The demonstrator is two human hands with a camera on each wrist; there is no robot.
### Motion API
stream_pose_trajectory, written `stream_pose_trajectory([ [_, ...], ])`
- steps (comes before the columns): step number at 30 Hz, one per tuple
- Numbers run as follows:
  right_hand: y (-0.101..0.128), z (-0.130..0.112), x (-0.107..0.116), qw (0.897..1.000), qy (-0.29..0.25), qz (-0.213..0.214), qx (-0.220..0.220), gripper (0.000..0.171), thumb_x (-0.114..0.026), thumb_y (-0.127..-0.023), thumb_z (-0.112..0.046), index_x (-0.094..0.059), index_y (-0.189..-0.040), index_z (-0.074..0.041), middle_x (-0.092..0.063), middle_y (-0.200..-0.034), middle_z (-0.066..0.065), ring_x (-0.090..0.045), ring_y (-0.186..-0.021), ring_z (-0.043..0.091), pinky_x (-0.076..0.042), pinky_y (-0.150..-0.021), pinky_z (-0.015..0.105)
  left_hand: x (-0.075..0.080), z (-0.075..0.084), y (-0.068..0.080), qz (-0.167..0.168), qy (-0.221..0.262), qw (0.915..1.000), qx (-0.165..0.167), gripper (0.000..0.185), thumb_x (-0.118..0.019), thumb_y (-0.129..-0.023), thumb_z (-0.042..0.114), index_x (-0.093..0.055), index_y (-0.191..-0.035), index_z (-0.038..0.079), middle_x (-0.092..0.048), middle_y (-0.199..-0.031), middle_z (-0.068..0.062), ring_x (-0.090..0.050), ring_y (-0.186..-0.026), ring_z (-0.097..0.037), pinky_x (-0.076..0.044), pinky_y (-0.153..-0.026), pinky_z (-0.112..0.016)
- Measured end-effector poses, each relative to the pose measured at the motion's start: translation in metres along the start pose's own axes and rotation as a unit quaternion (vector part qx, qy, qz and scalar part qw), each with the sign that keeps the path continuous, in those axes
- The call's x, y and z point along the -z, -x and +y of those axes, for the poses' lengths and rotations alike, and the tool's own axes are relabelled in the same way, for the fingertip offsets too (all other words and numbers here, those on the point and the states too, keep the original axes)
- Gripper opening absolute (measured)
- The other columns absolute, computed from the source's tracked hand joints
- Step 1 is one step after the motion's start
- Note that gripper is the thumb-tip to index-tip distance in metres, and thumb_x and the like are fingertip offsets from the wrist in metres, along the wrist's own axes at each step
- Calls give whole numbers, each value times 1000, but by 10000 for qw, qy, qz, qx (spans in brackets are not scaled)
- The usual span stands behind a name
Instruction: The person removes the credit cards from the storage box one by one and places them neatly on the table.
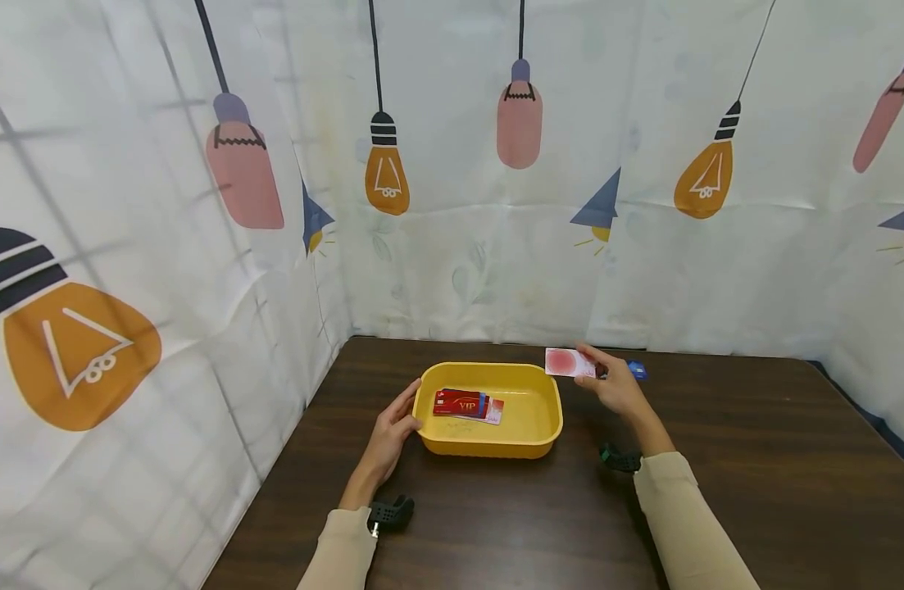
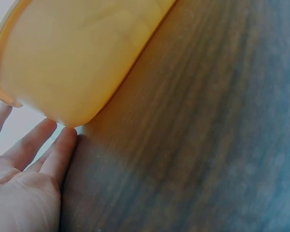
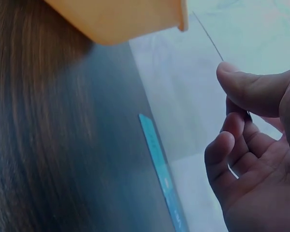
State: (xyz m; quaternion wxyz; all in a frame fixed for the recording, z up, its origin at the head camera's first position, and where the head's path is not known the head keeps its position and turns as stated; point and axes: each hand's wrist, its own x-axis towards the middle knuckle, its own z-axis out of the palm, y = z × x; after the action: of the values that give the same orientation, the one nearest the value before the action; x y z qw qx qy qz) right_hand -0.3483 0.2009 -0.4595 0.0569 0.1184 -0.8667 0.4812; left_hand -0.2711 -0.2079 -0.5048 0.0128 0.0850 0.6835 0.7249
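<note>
Bench (image 1: 754,459): dark wood, set into a corner of bulb-printed curtain.

Tub (image 1: 488,447): yellow, sitting near the back edge, left of the middle. It is holding a small stack of cards (image 1: 466,405), a red "VIP" one on top and a paler one peeking out to the right.

Left hand (image 1: 389,434): resting straight-fingered against the tub's left end, steadying it and gripping nothing.

Right hand (image 1: 620,385): hovering just past the tub's right rim, pinching a pink card (image 1: 568,362) between thumb and fingers; the card is hanging in the air, not yet inside.

Blue card (image 1: 637,370): lying flat on the bench behind the right hand, near the back edge.

Progress, as judged: several cards are already lying in the tub; the pink one is in transit; the blue one is waiting.
</note>
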Motion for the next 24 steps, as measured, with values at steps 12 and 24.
stream_pose_trajectory([
  [12,3,19,6,9992,86,-110,-374,61,-69,-94,-5,-47,-151,-1,-61,-116,23,-50,-88,25,-43,-66,25,-2,-1,1,65,-47,10000,43,68,-49,-95,-1,-38,-159,20,-42,-160,-15,-45,-142,-37,-48,-110,-34],
  [24,7,35,11,9954,487,-513,-650,60,-68,-94,-6,-47,-150,2,-60,-130,29,-53,-101,31,-48,-88,39,-1,0,1,32,-14,10000,-19,68,-48,-96,-2,-37,-160,18,-40,-162,-14,-43,-144,-37,-47,-111,-36],
])
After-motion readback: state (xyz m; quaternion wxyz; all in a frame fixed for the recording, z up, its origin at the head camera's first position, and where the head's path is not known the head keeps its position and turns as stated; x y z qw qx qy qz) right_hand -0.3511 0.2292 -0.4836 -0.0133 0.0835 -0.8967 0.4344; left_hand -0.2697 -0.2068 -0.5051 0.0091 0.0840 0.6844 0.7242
